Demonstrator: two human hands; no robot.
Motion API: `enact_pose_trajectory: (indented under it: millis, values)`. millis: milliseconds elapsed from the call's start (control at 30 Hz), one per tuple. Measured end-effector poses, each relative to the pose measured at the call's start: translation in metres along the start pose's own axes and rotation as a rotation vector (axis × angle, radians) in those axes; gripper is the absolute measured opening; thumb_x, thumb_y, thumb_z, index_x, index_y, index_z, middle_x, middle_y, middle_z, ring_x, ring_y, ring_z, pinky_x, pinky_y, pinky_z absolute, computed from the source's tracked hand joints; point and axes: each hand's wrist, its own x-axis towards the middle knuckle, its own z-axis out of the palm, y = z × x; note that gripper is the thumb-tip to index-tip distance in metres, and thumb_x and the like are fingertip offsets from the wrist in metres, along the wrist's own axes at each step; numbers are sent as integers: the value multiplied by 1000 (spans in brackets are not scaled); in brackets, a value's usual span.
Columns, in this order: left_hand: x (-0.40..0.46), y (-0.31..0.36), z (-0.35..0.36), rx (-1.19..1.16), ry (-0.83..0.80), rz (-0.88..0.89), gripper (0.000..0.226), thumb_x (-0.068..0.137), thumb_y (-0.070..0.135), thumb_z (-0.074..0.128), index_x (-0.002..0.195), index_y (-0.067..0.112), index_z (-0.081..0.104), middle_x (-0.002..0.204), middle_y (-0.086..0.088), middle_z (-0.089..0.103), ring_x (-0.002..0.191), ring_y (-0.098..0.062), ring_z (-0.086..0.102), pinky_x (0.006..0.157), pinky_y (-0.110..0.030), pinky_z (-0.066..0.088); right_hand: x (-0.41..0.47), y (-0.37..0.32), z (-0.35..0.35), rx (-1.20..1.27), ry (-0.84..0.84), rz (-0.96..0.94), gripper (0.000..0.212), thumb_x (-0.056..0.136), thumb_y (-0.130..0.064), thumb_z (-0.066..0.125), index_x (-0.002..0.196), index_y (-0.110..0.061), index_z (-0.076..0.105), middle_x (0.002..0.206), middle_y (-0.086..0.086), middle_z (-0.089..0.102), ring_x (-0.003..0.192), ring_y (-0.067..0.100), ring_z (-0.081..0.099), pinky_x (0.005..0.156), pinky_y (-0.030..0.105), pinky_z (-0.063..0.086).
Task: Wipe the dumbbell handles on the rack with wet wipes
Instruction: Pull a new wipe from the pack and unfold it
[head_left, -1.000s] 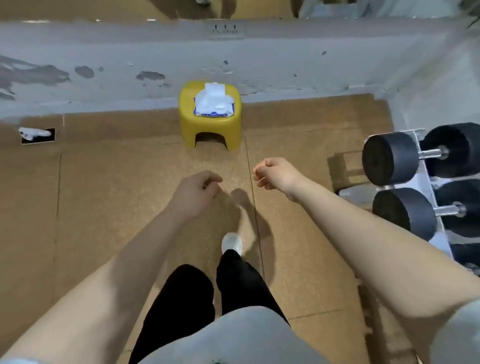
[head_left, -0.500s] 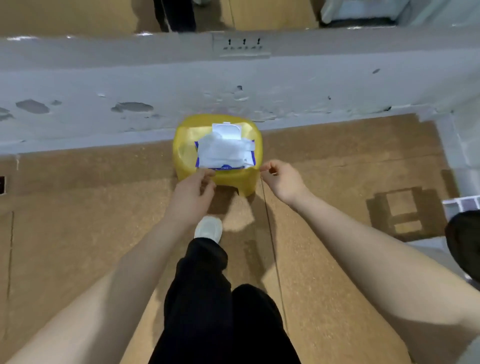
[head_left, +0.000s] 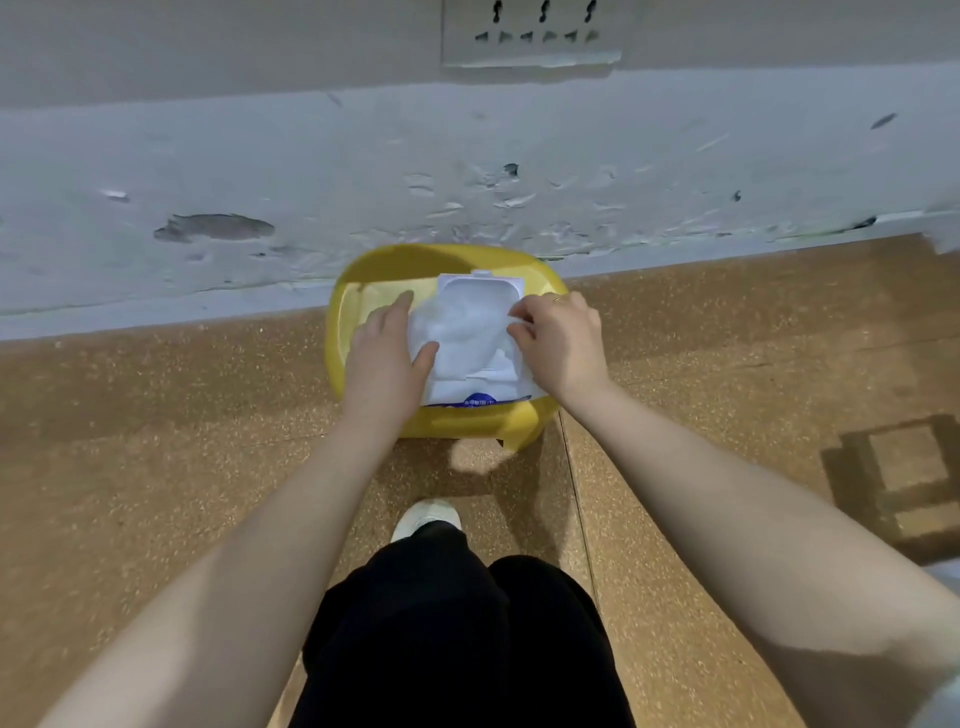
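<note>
Left edge of the wipes pack (head_left: 470, 358) under the left hand (head_left: 387, 358) — right fingertips' grip unclear

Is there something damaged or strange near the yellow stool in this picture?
Yes. The wall behind the yellow stool has peeling, chipped paint, with a bare grey patch to the left. The wet wipes pack looks normal: its lid stands open, left hand pressing it, right hand pinching a wipe.
</note>
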Motion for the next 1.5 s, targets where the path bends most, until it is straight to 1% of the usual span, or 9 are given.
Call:
enact_pose_trajectory:
  millis: [167, 300, 433, 600, 800, 1067, 1167, 1267, 1500]
  values:
    - [-4, 16, -16, 84, 63, -22, 23, 91, 20, 53, 110, 8, 62, 108, -13, 58, 106, -33, 46, 85, -35, 34, -9, -8, -29, 473, 51, -22, 5, 82, -8, 60, 86, -8, 64, 87, 1, 58, 86, 16, 48, 69, 19, 28]
    - [-39, 72, -56, -411, -114, -128, 9, 89, 21, 53, 94, 13, 56, 94, -1, 53, 85, -15, 46, 66, -22, 29, -36, -13, -81, 599, -207, 132, 24, 80, -2, 60, 72, -20, 45, 73, -8, 48, 71, 14, 43, 62, 25, 28]
    - [-79, 145, -107, -675, -359, -215, 4, 83, 26, 50, 83, 23, 52, 78, 0, 53, 67, -13, 46, 61, -24, 37, -88, -9, -157, 913, -575, 283, 41, 80, -11, 69, 110, -24, 44, 98, -5, 54, 86, 9, 52, 75, 24, 42]
    - [-122, 249, -162, -676, -670, -109, 15, 83, 14, 51, 89, 25, 58, 81, 1, 60, 72, -13, 54, 67, -24, 43, -144, 2, -280, 1337, -605, 537, 50, 79, -41, 54, 123, -18, 54, 118, -1, 63, 106, 12, 60, 95, 28, 43]
    - [-162, 365, -194, -492, -1059, 126, 7, 92, 17, 55, 91, 20, 62, 91, 1, 60, 76, -6, 55, 66, -17, 42, -231, 40, -384, 1480, -287, 672, 40, 80, -24, 66, 115, -5, 62, 111, 11, 66, 106, 23, 59, 98, 36, 41]
    - [-239, 442, -165, 0, -1207, 418, 8, 81, 33, 70, 78, 26, 68, 71, 12, 68, 67, -2, 63, 64, -20, 46, -378, 65, -426, 1560, 145, 745, 15, 84, 2, 57, 84, -12, 61, 78, -3, 69, 75, 11, 64, 78, 25, 48]
    - [-315, 469, -139, -231, -1256, 196, 12, 92, 29, 55, 93, 20, 62, 70, 14, 67, 63, 2, 63, 61, -15, 50, -462, 78, -431, 1636, 342, 831, 15, 81, -4, 59, 95, -9, 63, 85, 2, 70, 78, 14, 65, 77, 26, 52]
    - [-384, 480, -107, -455, -1476, -101, 31, 99, 36, 31, 115, 19, 51, 105, 8, 64, 96, -6, 61, 82, -22, 47, -532, 91, -428, 1660, 567, 959, 19, 85, -8, 59, 104, -6, 61, 96, 8, 66, 86, 20, 62, 82, 31, 49]
    - [-580, 492, -28, -110, -1591, 243, 18, 93, 13, 54, 109, 9, 60, 104, -5, 65, 98, -17, 63, 83, -23, 51, -735, 123, -418, 1701, 767, 1122, 9, 95, -17, 50, 89, -19, 56, 81, -1, 64, 73, 12, 60, 64, 23, 50]
